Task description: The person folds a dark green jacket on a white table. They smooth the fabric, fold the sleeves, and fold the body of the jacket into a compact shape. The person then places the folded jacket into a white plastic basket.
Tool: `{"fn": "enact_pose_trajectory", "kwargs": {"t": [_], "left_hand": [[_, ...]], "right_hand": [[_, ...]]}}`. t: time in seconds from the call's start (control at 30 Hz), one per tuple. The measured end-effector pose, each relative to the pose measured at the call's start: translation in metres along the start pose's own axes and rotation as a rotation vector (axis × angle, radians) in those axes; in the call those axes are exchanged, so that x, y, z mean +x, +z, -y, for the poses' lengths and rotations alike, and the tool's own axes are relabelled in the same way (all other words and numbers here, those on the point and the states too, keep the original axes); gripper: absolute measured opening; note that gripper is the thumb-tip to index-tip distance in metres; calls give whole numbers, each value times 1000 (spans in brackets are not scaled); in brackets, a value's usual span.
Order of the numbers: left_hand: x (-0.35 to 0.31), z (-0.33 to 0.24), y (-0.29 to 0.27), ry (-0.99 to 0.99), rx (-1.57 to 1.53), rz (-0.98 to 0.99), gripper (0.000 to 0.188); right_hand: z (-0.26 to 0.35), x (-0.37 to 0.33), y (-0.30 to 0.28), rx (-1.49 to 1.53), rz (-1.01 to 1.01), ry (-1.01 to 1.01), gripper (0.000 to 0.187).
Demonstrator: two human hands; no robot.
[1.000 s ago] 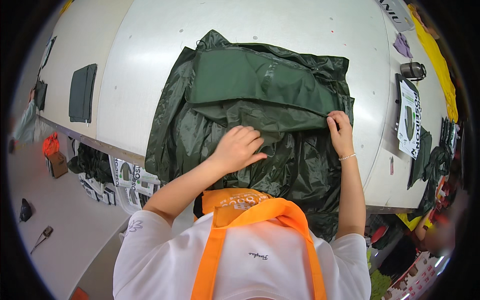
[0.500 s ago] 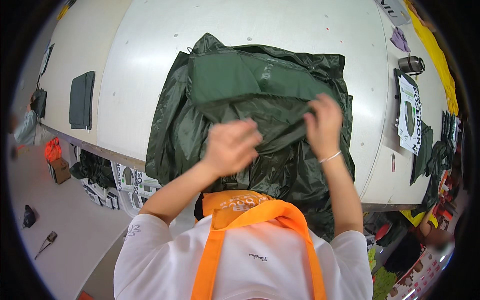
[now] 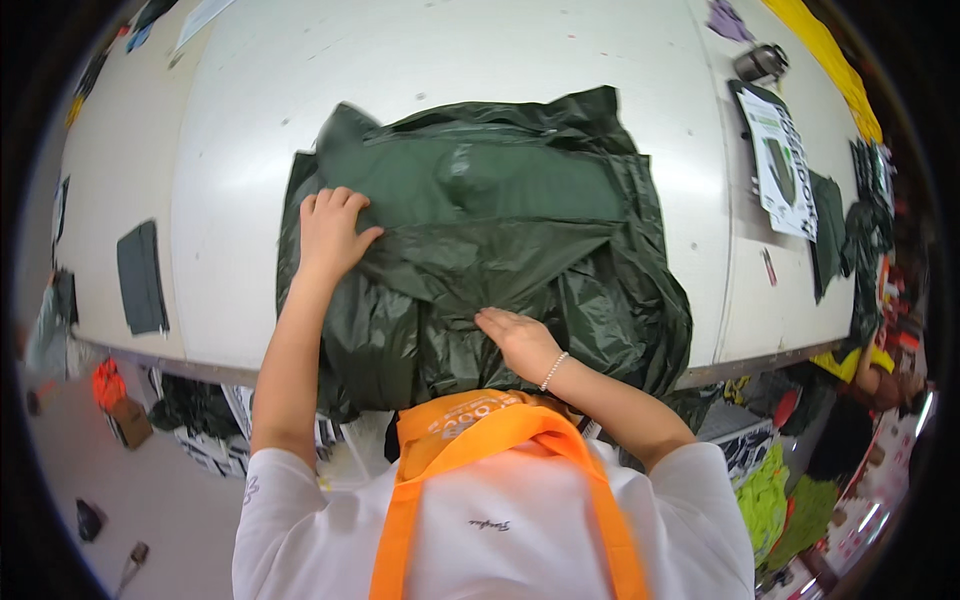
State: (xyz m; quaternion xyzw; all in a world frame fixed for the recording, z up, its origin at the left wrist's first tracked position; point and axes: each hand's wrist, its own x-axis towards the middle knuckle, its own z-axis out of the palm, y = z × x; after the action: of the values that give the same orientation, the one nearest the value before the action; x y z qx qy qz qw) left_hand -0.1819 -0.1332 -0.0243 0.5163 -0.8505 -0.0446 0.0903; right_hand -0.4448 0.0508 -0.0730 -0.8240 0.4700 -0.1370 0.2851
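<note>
A dark green, shiny waterproof garment (image 3: 480, 260) lies partly folded on the white table in front of me, its near edge reaching to my waist. Across its upper part runs a smoother, matte green panel (image 3: 530, 185) with a small clear patch near its middle. My left hand (image 3: 335, 232) rests on the left end of this panel's lower edge, fingers bent a little and the thumb held apart. Lower down, near the garment's centre, my right hand (image 3: 520, 345) lies flat on the creased fabric, fingertips pointing left.
A folded dark green piece (image 3: 143, 278) lies on the table at left. On the right are a dark bottle (image 3: 762, 63), a purple cloth (image 3: 728, 20), a printed sheet (image 3: 778, 165) on dark fabric and a small red-tipped tool (image 3: 768, 267). Boxes and fabric heaps stand below the table edge.
My left hand has moved left and up to the panel's left end; my right hand has come down and inward, off the panel's right side. The flap's edge now lies flatter and straighter.
</note>
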Motion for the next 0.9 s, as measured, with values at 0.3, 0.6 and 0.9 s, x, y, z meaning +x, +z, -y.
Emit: {"fn": "enact_pose_trajectory", "kwargs": {"t": [0.3, 0.6, 0.9], "left_hand": [[-11, -125, 67, 179, -113, 271, 63], [5, -127, 78, 224, -144, 354, 63], [76, -86, 68, -63, -358, -305, 23]], "right_hand": [[-186, -63, -177, -1, -899, 610, 18], [-444, -372, -171, -793, -717, 998, 41], [-423, -295, -205, -773, -428, 1196, 17]]}}
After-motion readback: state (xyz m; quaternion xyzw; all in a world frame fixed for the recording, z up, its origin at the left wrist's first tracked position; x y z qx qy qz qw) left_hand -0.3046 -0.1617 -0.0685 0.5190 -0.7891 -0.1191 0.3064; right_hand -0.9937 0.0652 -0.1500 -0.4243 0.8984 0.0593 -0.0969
